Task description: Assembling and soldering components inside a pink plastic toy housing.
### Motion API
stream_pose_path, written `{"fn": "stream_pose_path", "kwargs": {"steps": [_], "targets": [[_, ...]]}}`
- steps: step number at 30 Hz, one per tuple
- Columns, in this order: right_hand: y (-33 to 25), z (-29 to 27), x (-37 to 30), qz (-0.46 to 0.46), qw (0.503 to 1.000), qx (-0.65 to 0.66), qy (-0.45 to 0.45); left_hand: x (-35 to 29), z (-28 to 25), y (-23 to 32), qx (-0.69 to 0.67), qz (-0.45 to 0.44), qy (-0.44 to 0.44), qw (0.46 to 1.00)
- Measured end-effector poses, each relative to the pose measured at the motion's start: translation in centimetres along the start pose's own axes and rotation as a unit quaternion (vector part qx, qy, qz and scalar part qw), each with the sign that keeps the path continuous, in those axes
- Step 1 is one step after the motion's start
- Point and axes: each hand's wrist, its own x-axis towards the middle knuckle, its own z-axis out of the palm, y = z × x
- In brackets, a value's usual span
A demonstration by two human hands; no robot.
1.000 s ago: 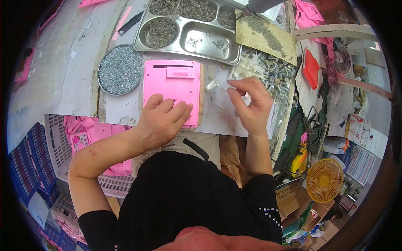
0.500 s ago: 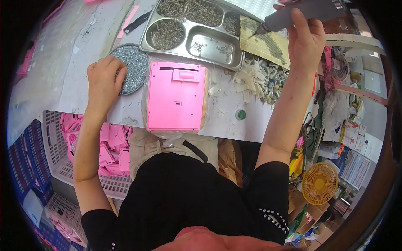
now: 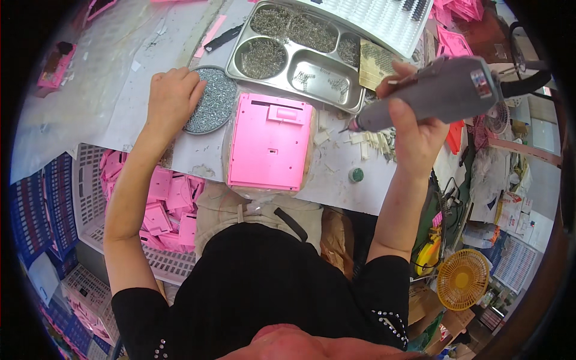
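A grey electric screwdriver [image 3: 444, 90] is gripped in my right hand [image 3: 417, 135], its bit pointing left above the right side of the bench. My left hand [image 3: 171, 96] rests at the left rim of a round dish of small silver screws [image 3: 215, 99]. Its fingers are curled together, and whatever they hold is hidden. Between my hands a flat pink plastic casing [image 3: 267, 153] lies on a padded, plastic-wrapped base. It has a dark slot near its top, a raised rectangular part and several small holes.
A steel compartment tray [image 3: 294, 84] of small metal parts stands behind the casing. A perforated card [image 3: 373, 66], white plastic pieces [image 3: 375, 143] and a small green-topped container [image 3: 356, 174] lie to the right. A crate [image 3: 90, 198] of pink parts sits lower left.
My right hand has brought the screwdriver down and nearer, away from the perforated card. My left hand stays by the screw dish, and the whole view has shifted slightly.
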Motion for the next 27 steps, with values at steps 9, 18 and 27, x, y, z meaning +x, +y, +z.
{"fn": "stream_pose_path", "kwargs": {"steps": [9, 18, 27], "targets": [[-1.7, 4.1, -4.4, 0.131, 0.957, 0.256, -0.021, -3.0, -4.0, 11.0, -0.283, 0.103, -0.025, 0.953], [-4.0, 8.6, -5.2, 0.075, 0.950, 0.302, -0.020, -4.0, -4.3, 14.5, -0.442, 0.020, -0.075, 0.894], [-2.2, 9.6, -5.4, 0.082, 0.944, 0.315, -0.054, -3.8, -4.4, 12.9, -0.345, 0.084, -0.120, 0.927]]}}
